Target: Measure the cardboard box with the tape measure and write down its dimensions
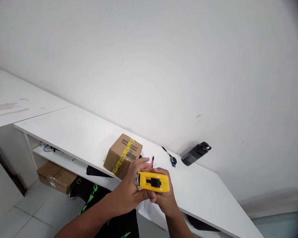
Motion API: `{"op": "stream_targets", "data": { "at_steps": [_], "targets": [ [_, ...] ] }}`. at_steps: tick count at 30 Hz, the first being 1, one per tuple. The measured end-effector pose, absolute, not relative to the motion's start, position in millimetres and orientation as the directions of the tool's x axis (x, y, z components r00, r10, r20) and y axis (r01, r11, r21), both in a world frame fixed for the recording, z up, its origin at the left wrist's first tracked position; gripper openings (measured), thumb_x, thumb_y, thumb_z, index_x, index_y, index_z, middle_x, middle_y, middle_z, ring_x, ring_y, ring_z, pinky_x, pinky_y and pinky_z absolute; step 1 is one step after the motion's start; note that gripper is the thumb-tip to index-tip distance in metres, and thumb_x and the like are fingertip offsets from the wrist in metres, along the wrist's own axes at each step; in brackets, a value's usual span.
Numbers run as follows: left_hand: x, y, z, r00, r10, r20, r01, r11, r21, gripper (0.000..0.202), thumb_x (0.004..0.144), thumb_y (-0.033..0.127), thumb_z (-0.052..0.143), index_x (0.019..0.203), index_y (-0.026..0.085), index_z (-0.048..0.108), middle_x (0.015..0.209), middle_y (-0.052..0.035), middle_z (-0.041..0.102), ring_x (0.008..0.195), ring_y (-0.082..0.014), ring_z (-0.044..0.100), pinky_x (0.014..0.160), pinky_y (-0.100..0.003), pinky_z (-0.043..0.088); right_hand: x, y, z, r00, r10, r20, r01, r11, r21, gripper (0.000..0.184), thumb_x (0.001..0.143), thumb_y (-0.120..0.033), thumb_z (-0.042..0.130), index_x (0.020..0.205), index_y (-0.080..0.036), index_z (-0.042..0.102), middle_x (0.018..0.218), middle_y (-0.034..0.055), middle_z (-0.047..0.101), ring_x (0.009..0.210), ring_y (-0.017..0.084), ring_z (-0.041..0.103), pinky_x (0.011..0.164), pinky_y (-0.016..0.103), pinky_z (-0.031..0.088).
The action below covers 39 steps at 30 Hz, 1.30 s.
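Observation:
A yellow tape measure [164,182] with a black slide button is held up in front of me, above the front of the white desk. My right hand [165,196] is wrapped round its case from the right and below. At its left end shows the metal tip [136,179], and my left hand [131,188] closes on the case there, thumb underneath. The fingers of both hands come together around it, so its underside is hidden. Just beyond my left hand a taped cardboard box [123,152] sits on the desk. A red and black pen [152,161] lies past my fingertips.
On the white desk [198,188] stands a dark bottle [195,154] near the wall. Left of it lie a black pen [167,151] and a small dark blue item [173,161]. White paper [151,211] shows below my hands. Another cardboard box [57,177] is under the desk.

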<state>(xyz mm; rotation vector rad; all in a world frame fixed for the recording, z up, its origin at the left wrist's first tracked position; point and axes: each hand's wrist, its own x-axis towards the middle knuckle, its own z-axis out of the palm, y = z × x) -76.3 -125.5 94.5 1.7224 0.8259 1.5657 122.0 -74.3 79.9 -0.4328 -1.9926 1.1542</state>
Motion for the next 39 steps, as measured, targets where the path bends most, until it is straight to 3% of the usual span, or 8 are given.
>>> {"op": "stream_targets", "data": {
  "at_steps": [3, 6, 11, 16, 21, 25, 31, 39],
  "targets": [
    [-86.9, -132.2, 106.1, 0.212, 0.889, 0.405, -0.030, -0.409, 0.912, 0.075, 0.077, 0.042, 0.074, 0.144, 0.033, 0.040, 0.152, -0.0109, 0.038, 0.139, -0.0307, 0.036, 0.108, -0.044, 0.039, 94.5, -91.0, 90.9, -0.424, 0.673, 0.606, -0.052, 0.650, -0.758, 0.065, 0.071, -0.062, 0.072, 0.125, -0.035, 0.050, 0.111, 0.0092, 0.069, 0.100, 0.028, 0.069, 0.077, 0.041, 0.060],
    [-105.7, -139.9, 110.0, 0.238, 0.945, 0.225, 0.011, -0.234, 0.972, 0.080, 0.073, 0.041, 0.076, 0.144, 0.034, 0.041, 0.146, -0.0098, 0.045, 0.131, -0.0317, 0.046, 0.104, -0.044, 0.042, 87.4, -88.2, 98.4, -0.412, 0.561, 0.718, 0.019, 0.793, -0.608, 0.046, 0.077, -0.045, 0.075, 0.117, -0.033, 0.056, 0.107, 0.0099, 0.069, 0.099, 0.029, 0.069, 0.078, 0.044, 0.060],
    [-133.7, -143.4, 112.0, 0.096, 0.990, 0.101, 0.127, -0.113, 0.985, 0.039, 0.072, 0.044, 0.074, 0.105, 0.026, 0.067, 0.112, -0.0064, 0.066, 0.108, -0.0269, 0.058, 0.096, -0.040, 0.046, 91.9, -82.4, 107.2, -0.512, 0.434, 0.741, 0.081, 0.883, -0.462, 0.064, 0.073, -0.015, 0.079, 0.127, -0.037, 0.053, 0.115, 0.0093, 0.067, 0.101, 0.027, 0.067, 0.078, 0.042, 0.059],
    [-137.4, -131.6, 123.1, 0.294, 0.953, 0.077, 0.015, -0.085, 0.996, 0.040, 0.076, 0.044, 0.071, 0.109, 0.022, 0.063, 0.101, -0.0054, 0.066, 0.097, -0.0200, 0.060, 0.087, -0.033, 0.049, 92.4, -84.8, 108.6, -0.530, 0.392, 0.752, 0.101, 0.910, -0.403, 0.061, 0.076, -0.013, 0.075, 0.127, -0.037, 0.052, 0.115, 0.0101, 0.067, 0.100, 0.027, 0.068, 0.076, 0.042, 0.060],
    [-139.6, -112.8, 130.0, 0.391, 0.918, 0.066, 0.005, -0.074, 0.997, 0.030, 0.073, 0.042, 0.073, 0.086, 0.018, 0.060, 0.084, -0.0018, 0.062, 0.078, -0.0146, 0.058, 0.074, -0.030, 0.049, 103.0, -81.9, 112.0, -0.532, 0.415, 0.738, 0.111, 0.898, -0.426, 0.047, 0.080, -0.017, 0.070, 0.121, -0.035, 0.056, 0.113, 0.0095, 0.069, 0.098, 0.026, 0.069, 0.073, 0.040, 0.060],
    [-166.2, -86.5, 140.0, 0.152, 0.985, 0.082, 0.068, -0.093, 0.993, 0.029, 0.074, 0.045, 0.071, 0.078, 0.019, 0.059, 0.090, -0.0041, 0.066, 0.083, -0.0179, 0.059, 0.075, -0.032, 0.048, 130.4, -63.2, 116.7, -0.464, 0.512, 0.723, 0.202, 0.856, -0.476, 0.046, 0.074, -0.022, 0.078, 0.115, -0.032, 0.062, 0.111, 0.0085, 0.070, 0.098, 0.028, 0.069, 0.077, 0.042, 0.059],
    [-200.0, -26.8, 139.6, -0.216, 0.972, 0.094, 0.320, -0.020, 0.947, 0.036, 0.073, 0.053, 0.064, 0.069, 0.019, 0.054, 0.075, -0.0001, 0.059, 0.075, -0.0172, 0.052, 0.067, -0.027, 0.038, 145.3, -21.4, 102.1, -0.258, 0.850, 0.459, 0.369, 0.526, -0.766, 0.053, 0.076, -0.042, 0.074, 0.123, -0.025, 0.055, 0.112, 0.0087, 0.065, 0.084, 0.023, 0.066, 0.064, 0.036, 0.058],
    [-193.1, -8.2, 111.3, 0.038, 0.996, -0.080, 0.311, 0.064, 0.948, 0.047, 0.067, 0.064, 0.065, 0.073, 0.017, 0.058, 0.070, -0.0030, 0.062, 0.067, -0.0190, 0.055, 0.060, -0.028, 0.039, 108.4, -4.8, 89.0, -0.325, 0.891, 0.318, 0.505, 0.447, -0.739, 0.055, 0.083, -0.052, 0.062, 0.127, -0.024, 0.043, 0.099, 0.0046, 0.066, 0.070, 0.019, 0.060, 0.062, 0.034, 0.049]
  ]
}}
